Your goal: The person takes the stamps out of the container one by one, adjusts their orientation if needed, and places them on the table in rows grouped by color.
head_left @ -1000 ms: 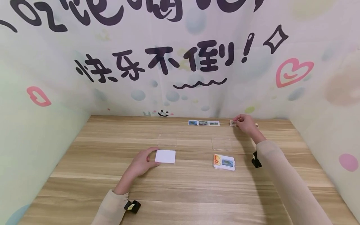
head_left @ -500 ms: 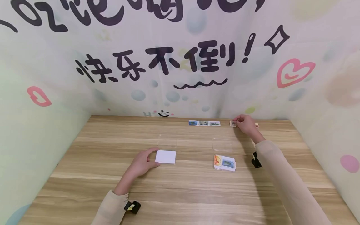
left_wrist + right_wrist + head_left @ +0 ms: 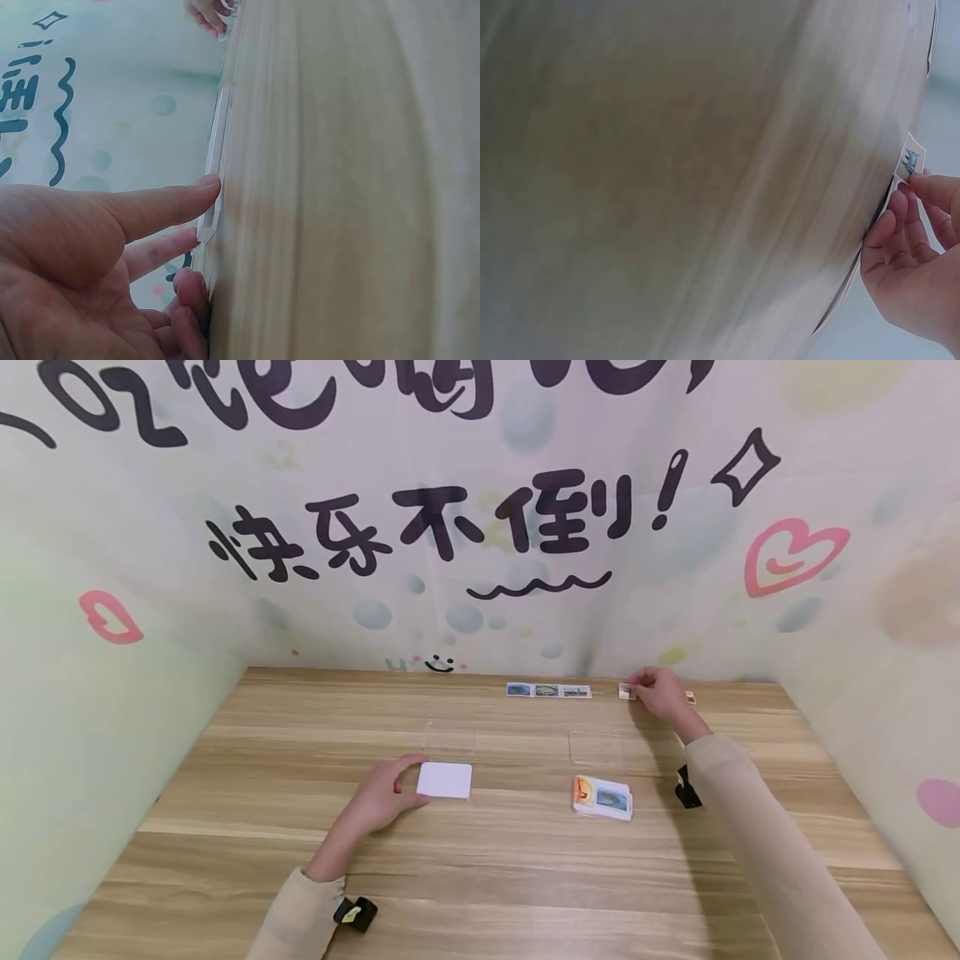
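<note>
My left hand holds a white card stack at its left end, thumb on the near edge and a finger at the far edge. The left wrist view shows the stack edge-on beside the thumb. At the table's back right, my right hand pinches a small picture strip between thumb and finger. An animal-like figure is on the strip's visible end in the right wrist view. The hand covers the middle; a printed end shows at its right.
Three joined pictures lie along the table's back edge. A clear rectangular outline lies right of centre, and a fainter one behind the white stack. In front of the right outline sits a printed card stack. A patterned wall sheet rises behind.
The head view has shifted slightly, so everything sits a little further right. Both hands keep their places on the white card stack and the picture strip.
</note>
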Demonstrator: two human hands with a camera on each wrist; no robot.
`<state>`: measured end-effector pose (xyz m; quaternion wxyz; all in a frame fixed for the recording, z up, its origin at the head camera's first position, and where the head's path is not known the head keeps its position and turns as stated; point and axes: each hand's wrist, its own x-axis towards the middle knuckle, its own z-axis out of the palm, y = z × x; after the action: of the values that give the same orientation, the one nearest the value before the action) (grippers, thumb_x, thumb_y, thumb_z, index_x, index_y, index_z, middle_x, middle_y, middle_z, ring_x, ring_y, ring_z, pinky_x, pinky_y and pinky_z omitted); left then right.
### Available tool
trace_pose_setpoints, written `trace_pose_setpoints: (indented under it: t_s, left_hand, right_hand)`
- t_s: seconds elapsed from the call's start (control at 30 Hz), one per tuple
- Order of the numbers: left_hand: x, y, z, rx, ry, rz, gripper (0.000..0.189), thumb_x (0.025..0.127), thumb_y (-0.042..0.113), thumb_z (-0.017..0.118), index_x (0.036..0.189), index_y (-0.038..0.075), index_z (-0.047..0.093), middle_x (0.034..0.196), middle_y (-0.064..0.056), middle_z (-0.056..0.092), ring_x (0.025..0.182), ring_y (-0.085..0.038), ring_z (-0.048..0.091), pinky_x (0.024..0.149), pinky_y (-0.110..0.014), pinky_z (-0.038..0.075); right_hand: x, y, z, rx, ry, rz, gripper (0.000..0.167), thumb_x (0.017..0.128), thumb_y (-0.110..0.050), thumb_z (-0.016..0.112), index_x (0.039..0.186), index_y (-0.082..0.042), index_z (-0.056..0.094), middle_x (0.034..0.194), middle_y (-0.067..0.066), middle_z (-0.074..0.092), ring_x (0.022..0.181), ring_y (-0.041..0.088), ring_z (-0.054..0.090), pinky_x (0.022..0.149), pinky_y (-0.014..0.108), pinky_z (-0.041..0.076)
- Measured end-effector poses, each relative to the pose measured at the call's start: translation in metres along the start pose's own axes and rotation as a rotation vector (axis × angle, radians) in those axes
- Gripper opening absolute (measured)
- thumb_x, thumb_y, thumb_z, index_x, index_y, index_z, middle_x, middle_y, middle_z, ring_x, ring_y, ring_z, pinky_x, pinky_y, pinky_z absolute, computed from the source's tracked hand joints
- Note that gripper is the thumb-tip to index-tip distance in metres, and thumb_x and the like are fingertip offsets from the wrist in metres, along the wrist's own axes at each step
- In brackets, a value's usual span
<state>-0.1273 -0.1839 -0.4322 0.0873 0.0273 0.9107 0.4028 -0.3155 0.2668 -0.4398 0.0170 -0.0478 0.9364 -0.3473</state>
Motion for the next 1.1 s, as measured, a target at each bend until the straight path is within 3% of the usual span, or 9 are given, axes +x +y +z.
trace_pose_setpoints:
  t_s: [0.53, 1.1]
  left_hand:
    - [0.0007, -0.0001, 0.0003, 0.006, 0.006, 0.005, 0.057, 0.089, 0.009, 0.082, 0.141, 0.0, 0.062, 0.077, -0.006, 0.044, 0.065, -0.018, 0.038, 0.06, -0.028, 0.033]
    - [0.0008, -0.0004, 0.0013, -0.002, 0.002, -0.007, 0.057, 0.09, 0.008, 0.082, 0.143, 0.001, 0.061, 0.077, -0.006, 0.044, 0.065, -0.019, 0.038, 0.06, -0.029, 0.034]
  right_hand:
    - [0.0038, 0.0057, 0.0041, -0.02, 0.022, -0.043, 0.018, 0.103, -0.002, 0.061, 0.11, 0.013, 0.069, 0.109, 0.031, 0.069, 0.089, 0.032, 0.057, 0.073, 0.031, 0.044]
    - [0.0043, 0.0074, 0.0073, -0.028, 0.018, -0.031, 0.019, 0.104, -0.002, 0.06, 0.114, 0.012, 0.07, 0.111, 0.031, 0.069, 0.09, 0.032, 0.056, 0.072, 0.032, 0.044]
